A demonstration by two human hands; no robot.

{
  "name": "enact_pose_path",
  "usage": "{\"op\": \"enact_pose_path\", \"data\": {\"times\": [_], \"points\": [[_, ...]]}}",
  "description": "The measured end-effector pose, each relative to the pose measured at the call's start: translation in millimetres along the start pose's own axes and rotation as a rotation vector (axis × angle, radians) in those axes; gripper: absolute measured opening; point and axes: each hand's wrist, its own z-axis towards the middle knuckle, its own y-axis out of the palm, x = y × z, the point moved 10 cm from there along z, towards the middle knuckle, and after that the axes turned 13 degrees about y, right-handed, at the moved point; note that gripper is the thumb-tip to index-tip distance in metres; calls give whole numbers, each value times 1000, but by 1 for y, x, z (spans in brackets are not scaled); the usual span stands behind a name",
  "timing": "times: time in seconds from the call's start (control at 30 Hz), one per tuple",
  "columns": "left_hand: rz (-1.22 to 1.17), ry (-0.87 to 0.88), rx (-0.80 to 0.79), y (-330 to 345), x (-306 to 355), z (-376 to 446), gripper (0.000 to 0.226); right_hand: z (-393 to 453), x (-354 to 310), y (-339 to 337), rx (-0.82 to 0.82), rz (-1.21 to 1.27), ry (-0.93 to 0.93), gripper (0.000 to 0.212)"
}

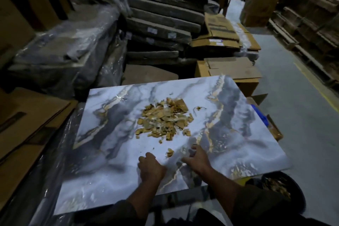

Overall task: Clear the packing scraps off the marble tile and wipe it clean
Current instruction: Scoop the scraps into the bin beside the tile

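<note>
Head view: both hands rest on marble tile near scraps.

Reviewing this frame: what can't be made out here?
Head view only:
- Left hand: knuckles hide the fingertips; grip unclear.
- Right hand: motion-blurred fingers.
- Dark round bin: partly covered by the grey-and-gold marble tile and right arm.
- Blue object: mostly behind the tile's edge.

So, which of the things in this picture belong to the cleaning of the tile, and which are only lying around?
Belong to the job:
- marble tile
- pile of packing scraps
- small stray scrap
- dark bucket, with similar scraps inside
- left hand and right hand, both on the tile

Just lying about:
- flattened cardboard boxes
- plastic-wrapped stacks
- blue object beside the tile
</note>
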Motion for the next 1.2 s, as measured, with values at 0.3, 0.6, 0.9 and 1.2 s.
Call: {"op": "enact_pose_path", "data": {"times": [0.3,0.6,0.9,1.2], "points": [[-256,96,50,8,-7,36,41,25,-40,60,-71,-209,-72,71],[-696,191,138,-22,37,92,46,44,-115,72,-112,-132,-255,32],[-234,114,584,-95,0,112,48,81,-136,28,234,-484,-321,71],[-124,215,283,-60,1,170,58,63,-135,70,155,-531,-587,51]]}}
